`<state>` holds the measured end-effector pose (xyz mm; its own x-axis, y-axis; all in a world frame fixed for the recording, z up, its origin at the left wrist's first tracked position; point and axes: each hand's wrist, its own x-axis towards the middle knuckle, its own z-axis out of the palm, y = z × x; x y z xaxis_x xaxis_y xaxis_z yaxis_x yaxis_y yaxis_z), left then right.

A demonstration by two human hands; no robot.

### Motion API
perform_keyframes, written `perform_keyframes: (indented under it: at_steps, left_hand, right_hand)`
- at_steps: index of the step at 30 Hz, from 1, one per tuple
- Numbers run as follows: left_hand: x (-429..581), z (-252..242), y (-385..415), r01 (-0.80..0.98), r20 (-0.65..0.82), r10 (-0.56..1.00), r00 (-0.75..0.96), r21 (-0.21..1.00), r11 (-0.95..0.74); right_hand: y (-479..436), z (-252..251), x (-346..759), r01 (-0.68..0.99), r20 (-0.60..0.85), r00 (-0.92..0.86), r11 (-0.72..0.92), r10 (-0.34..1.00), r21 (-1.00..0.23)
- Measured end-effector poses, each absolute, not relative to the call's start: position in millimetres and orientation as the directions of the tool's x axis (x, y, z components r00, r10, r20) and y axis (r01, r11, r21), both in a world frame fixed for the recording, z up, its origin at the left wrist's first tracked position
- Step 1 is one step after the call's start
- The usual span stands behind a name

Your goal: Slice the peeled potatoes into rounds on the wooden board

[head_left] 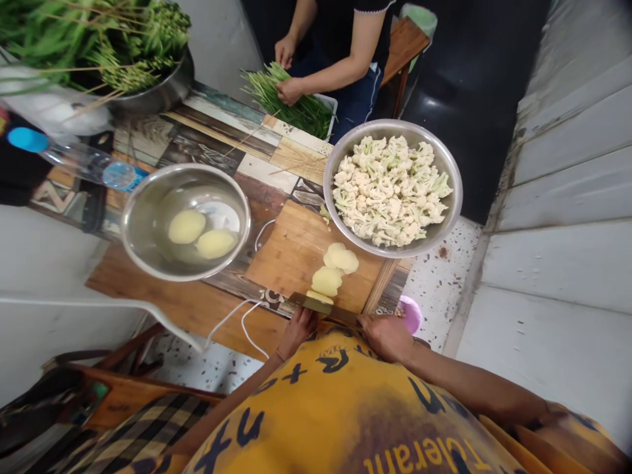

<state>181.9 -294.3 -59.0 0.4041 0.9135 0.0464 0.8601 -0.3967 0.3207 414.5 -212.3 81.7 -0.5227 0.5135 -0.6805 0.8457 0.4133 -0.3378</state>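
My right hand grips the handle of a broad kitchen knife, its blade pointing left across the near edge of a wooden cutting board. Close behind the blade, my left hand has its fingers bent around the near end of a potato, most of which is hidden by the knife. A cut potato slice lies against the blade's far side. Further up the board are more potato slices, with another overlapping group of slices behind them.
A steel bowl with two peeled potatoes in water stands left, a basin of cauliflower right. A water bottle and a bowl of skewered greens are at far left. Opposite, another person's hands handle green stalks. A white cable hangs nearby.
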Motion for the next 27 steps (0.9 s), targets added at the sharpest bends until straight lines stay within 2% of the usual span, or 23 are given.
perform_keyframes:
  at_steps: [12,18,22,27]
  left_hand:
    - [180.7,-61.5,-293.6,0.856,0.097,0.902,0.42,0.287,-0.429]
    - [180.7,-56.5,-289.8,0.858,0.057,0.906,0.419,0.302,-0.416]
    - [182.4,-48.6,-284.8,0.845,0.12,0.877,0.464,0.236,-0.48]
    - [183.8,-45.9,-283.2,0.846,0.178,0.859,0.479,0.168,-0.506]
  right_hand:
    - [-208.5,76.5,411.9,0.853,-0.71,-0.501,0.42,0.495,-0.309]
    - [-203.6,50.9,397.6,0.849,-0.706,-0.506,0.431,0.495,-0.306]
    - [-199.1,37.0,387.5,0.874,-0.72,-0.464,0.401,0.516,-0.276]
    - [-202.8,56.5,396.2,0.862,-0.674,-0.497,0.399,0.546,-0.313]
